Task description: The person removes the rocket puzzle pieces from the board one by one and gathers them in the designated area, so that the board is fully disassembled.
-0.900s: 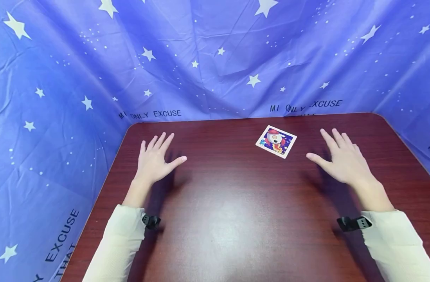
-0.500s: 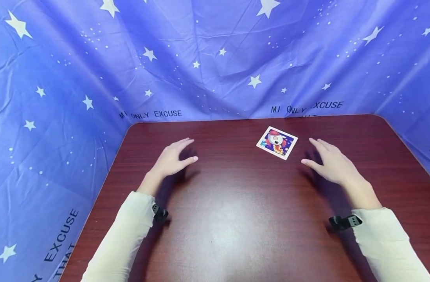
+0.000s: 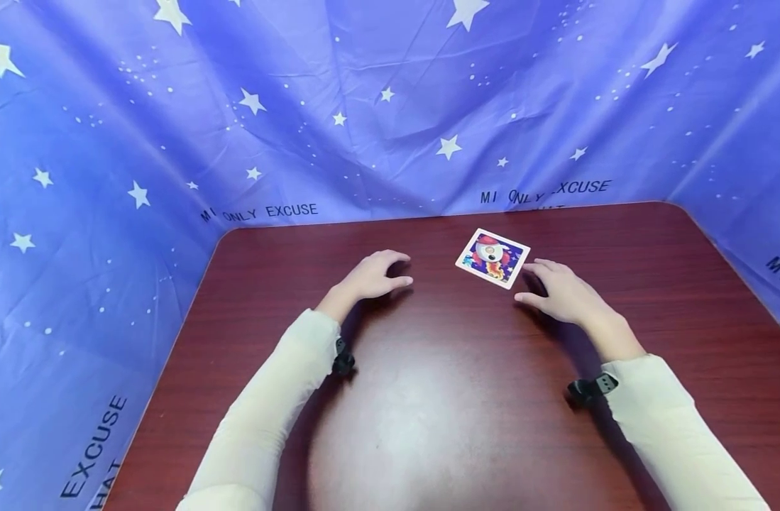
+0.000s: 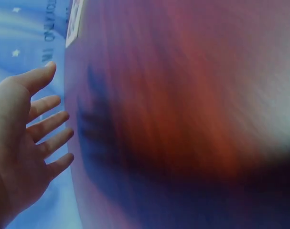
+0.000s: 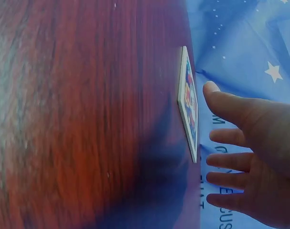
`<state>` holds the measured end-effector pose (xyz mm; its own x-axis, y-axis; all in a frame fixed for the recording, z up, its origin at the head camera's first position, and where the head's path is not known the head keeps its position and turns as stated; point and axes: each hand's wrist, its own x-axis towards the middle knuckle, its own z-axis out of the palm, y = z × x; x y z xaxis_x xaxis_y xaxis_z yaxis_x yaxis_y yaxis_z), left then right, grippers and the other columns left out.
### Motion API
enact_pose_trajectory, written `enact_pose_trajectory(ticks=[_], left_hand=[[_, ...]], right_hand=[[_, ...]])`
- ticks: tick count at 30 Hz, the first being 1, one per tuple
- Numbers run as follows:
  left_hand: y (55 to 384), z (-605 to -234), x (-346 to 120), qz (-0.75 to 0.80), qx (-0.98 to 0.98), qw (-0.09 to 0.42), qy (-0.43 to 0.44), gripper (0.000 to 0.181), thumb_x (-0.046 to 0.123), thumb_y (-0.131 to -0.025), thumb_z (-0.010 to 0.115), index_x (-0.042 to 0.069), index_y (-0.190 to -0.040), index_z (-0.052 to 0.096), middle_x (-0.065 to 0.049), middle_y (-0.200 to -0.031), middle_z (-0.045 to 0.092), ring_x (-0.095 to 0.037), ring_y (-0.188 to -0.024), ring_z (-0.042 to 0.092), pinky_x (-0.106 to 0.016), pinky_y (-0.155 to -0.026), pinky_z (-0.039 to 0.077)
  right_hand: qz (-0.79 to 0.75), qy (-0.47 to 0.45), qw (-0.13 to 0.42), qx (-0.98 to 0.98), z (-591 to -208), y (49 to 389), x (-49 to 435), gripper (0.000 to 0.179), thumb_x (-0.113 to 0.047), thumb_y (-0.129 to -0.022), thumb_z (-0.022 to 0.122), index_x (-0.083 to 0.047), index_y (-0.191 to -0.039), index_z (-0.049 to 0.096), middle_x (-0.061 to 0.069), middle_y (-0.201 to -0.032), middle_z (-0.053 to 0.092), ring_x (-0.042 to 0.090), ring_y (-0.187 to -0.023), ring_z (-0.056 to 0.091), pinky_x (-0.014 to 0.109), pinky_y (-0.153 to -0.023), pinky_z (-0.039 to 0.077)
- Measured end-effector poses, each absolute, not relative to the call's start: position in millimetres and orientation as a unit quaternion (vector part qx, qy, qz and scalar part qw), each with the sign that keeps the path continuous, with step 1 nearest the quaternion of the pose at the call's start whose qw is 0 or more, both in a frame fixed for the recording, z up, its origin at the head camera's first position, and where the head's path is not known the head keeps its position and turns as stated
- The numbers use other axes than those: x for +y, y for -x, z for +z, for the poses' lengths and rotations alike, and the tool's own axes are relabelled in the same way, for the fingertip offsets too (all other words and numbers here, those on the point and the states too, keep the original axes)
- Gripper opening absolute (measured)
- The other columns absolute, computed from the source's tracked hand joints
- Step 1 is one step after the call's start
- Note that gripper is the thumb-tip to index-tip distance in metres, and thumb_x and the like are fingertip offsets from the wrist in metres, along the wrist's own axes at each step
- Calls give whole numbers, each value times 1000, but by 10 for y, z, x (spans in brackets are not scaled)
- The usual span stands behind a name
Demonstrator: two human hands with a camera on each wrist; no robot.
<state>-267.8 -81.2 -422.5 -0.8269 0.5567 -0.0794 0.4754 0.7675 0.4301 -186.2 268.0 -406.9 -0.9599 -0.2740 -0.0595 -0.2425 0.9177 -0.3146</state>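
A square, flat picture piece with a white border and a cartoon rocket on dark blue lies on the table toward the back. My left hand is held over the table to its left, a gap between them, fingers loosely bent and holding nothing. At the piece's right corner my right hand hovers with thumb and fingers apart and nothing in its grasp. The right wrist view shows the piece edge-on beyond the right thumb. Only a sliver of the piece appears in the left wrist view.
The dark red wood-grain table has rounded back corners. A blue-purple curtain with white stars and lettering hangs behind it and along both sides. Each sleeve cuff carries a small black wrist camera, such as the left one.
Both hands have moved inward toward the picture piece, the left travelling farther to the right. Their spread fingers have relaxed into a looser bend. The head view has shifted slightly; the piece lies as before.
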Motion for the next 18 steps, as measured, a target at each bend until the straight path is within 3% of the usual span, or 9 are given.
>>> enact_pose_trajectory(ticks=[7,18], left_hand=[[2883,-4256,-280,213,920,115,-308,51,36,-93,59,9,-136,52,-8,-140,54,-20,-135,45,-32,-116,32],[3013,-4430,575,200,930,55,-303,37,30,-94,57,15,-128,60,-2,-135,57,-18,-128,48,-28,-110,38]], right_hand=[[-158,158,36,974,-4122,1980,2586,63,-32,-88,67,11,-131,49,34,-135,48,47,-128,42,59,-109,33],[-173,165,34,971,-4178,2190,2473,56,-27,-90,65,8,-130,50,33,-133,48,49,-126,43,59,-108,33]])
